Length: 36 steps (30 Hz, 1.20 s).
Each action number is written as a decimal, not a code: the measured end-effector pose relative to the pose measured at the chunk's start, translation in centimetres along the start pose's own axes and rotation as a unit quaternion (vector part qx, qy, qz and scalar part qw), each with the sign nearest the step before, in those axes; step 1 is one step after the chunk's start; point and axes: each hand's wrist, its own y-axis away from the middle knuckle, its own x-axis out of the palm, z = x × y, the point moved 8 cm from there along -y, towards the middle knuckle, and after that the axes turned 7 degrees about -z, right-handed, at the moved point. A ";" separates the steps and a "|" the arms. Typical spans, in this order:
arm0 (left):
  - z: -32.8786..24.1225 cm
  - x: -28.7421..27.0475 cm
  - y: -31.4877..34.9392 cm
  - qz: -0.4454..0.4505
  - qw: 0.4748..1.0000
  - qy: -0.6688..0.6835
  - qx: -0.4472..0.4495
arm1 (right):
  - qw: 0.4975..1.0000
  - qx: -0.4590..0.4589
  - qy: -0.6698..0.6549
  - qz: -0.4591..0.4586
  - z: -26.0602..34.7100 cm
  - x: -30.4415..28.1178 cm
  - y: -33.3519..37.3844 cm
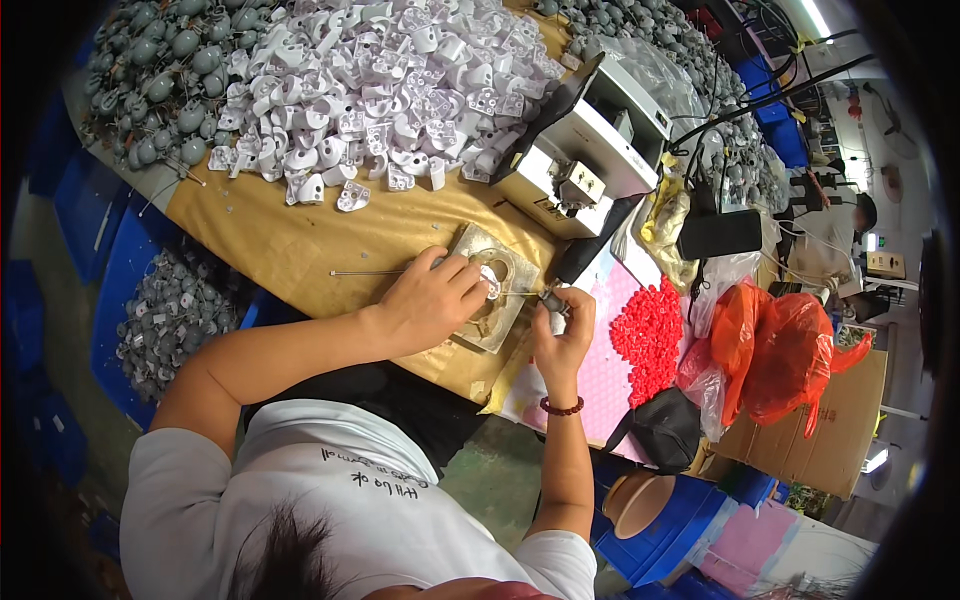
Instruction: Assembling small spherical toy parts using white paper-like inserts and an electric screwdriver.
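Observation:
My left hand [432,302] is closed over a small white plastic part [490,282], its fingertips on the part at a metal block [515,262] with a rounded hollow. From under this hand a thin rod or wire [366,273] sticks out to the left. My right hand [562,335] is closed round a small dark grey piece [553,302]. A thin straight line like a wire [518,293] runs from that piece to the white part. Whether the two thin lines are one and the same is hidden by my left fingers.
White plastic parts [380,85] and grey rounded parts with wires [160,75] lie heaped at the back. A white boxy machine [590,150] stands behind the block. Small red pieces [648,335], a black phone [720,234] and red plastic bags [790,355] are on the right.

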 end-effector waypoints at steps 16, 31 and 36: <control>0.2 -0.8 -0.1 -0.043 0.999 0.012 -0.001 | 0.997 -0.062 -0.025 0.022 4.1 0.2 -3.0; 0.9 -0.5 -0.2 -0.007 0.997 0.077 -0.008 | 0.944 0.161 -0.172 0.229 3.0 5.3 -2.6; 1.2 -0.3 0.0 -0.007 0.996 0.082 -0.019 | 0.974 0.059 -0.022 0.216 4.9 5.4 -3.9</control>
